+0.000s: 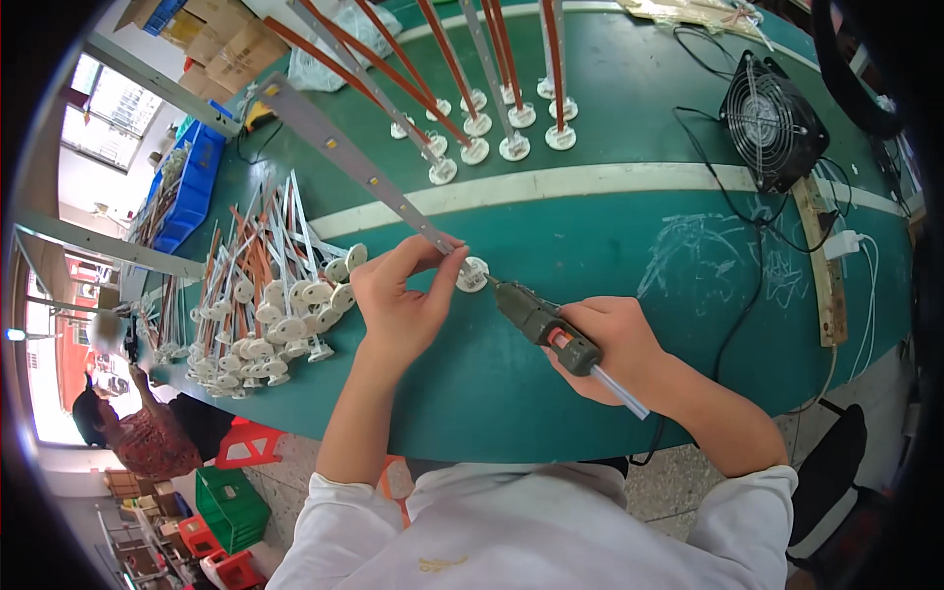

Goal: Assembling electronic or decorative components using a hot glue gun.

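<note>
My left hand (pixel 405 290) pinches the lower end of a long LED strip (pixel 364 175), a pale flat bar dotted with small yellow squares. The strip leans up and to the left from a round white base (pixel 473 274) on the green table. My right hand (pixel 618 344) is wrapped round a dark green hot glue gun (pixel 544 323). Its nozzle points at the right edge of the base; whether it touches cannot be made out. A clear glue stick (pixel 619 391) sticks out of the gun's back end.
A pile of strips with white round bases (pixel 280 324) lies at the left. Several upright strips on bases (pixel 474 150) stand at the back. A black fan (pixel 774 123) with cables is at the far right, near a wooden bar (pixel 824 265). A blue bin (pixel 192 187) sits far left.
</note>
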Demonstrator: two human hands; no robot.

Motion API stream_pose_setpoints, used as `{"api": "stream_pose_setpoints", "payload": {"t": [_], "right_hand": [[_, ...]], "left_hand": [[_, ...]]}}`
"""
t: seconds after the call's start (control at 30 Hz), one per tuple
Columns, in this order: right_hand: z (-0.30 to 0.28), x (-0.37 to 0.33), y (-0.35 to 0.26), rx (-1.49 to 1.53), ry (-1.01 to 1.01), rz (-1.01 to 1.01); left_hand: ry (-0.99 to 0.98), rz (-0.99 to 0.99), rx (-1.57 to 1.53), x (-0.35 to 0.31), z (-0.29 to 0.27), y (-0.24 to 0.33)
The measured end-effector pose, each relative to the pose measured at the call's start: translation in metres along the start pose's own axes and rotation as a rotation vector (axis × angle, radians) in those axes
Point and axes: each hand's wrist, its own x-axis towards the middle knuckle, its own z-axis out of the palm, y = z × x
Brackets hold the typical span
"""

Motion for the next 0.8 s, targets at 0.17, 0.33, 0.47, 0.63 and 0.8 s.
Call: {"api": "stream_pose_setpoints", "payload": {"t": [0.17,0.33,0.47,0.63,0.8], "right_hand": [[0.008,0.001,-0.001,-0.093,-0.111,-0.018],[0.013,0.005,-0.006,-0.149,-0.125,-0.026],[0.02,0.008,-0.005,-0.159,-0.095,-0.022],[0.024,0.011,-0.009,-0.158,-0.052,0.002],[0.026,0.015,-0.012,-0.156,-0.061,0.02]], "left_hand": [[-0.151,0.09,0.107,-0.007,-0.003,-0.013],[-0.078,-0.012,-0.024,-0.007,0.0,-0.027],[-0.086,-0.067,-0.04,-0.003,0.0,-0.029],[-0.106,-0.06,-0.025,-0.001,-0.001,-0.031],[-0.133,-0.079,0.011,0.0,-0.001,-0.029]]}}
